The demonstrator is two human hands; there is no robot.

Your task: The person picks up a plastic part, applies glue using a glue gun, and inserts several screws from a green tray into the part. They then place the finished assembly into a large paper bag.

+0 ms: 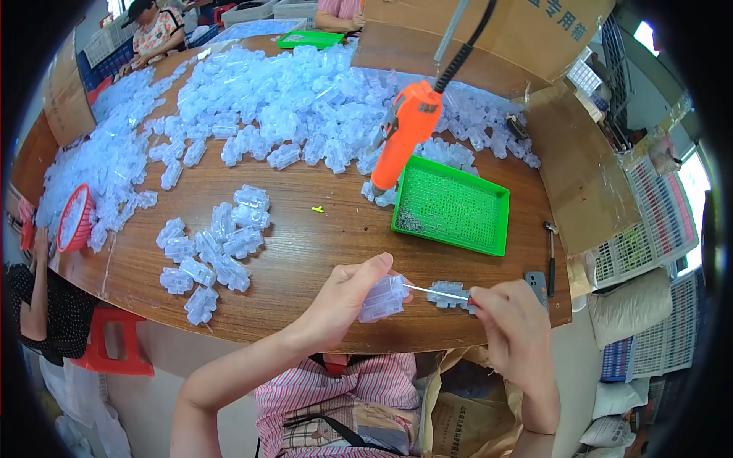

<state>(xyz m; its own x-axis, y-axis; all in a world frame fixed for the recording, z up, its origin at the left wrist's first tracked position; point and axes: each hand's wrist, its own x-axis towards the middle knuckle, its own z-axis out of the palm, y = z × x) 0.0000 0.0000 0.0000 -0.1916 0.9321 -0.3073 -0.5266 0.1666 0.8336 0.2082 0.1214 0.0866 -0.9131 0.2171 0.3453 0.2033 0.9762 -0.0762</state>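
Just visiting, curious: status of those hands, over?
Left hand holds clear plastic part. Right hand holds screwdriver, tip at part. Orange driver hangs beyond, not between them.

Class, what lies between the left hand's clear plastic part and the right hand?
In the head view, a red-handled tool's shaft runs between the clear plastic part and the right hand, in front of a grey block.

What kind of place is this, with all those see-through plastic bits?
Probably a small factory or assembly workshop. Heaps of clear plastic parts cover much of a big wooden table, an orange power tool hangs above it, and other people sit around it too.
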